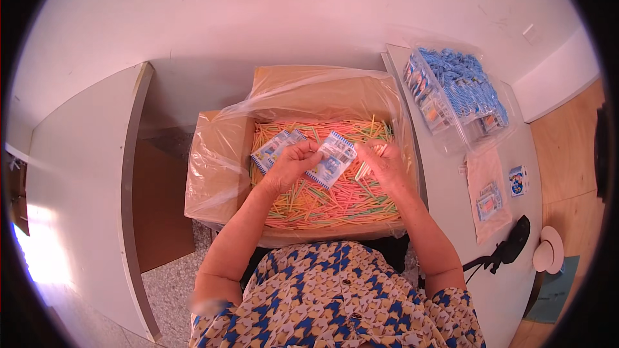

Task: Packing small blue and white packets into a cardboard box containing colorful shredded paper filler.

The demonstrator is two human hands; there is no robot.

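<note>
1. Brown cardboard box (pixel 219 167), lined with clear plastic, holding thin pink, yellow and green sticks (pixel 322 205).
2. Left hand (pixel 293 164), pinched on a flat blue-and-white plastic packet (pixel 334 162) above the sticks.
3. Right hand (pixel 387 164), fingers closed around several pale slender sticks (pixel 363 171), beside the packet's right edge.
4. Clear plastic bin (pixel 445 96) of blue-edged packets (pixel 465 84), on the pale table (pixel 445 187).

No wording is legible at this resolution. Small printed panels and blue-striped edges appear on the held sachet (pixel 333 162) above the cardboard box (pixel 216 183), on the loose packets (pixel 271 151) inside its left part, and on the heaped packets (pixel 467 84) to its right. Unreadable print also marks the single packet (pixel 490 203), blue-and-white pack (pixel 518 180) and green folder (pixel 553 291), all right of the box.
</note>
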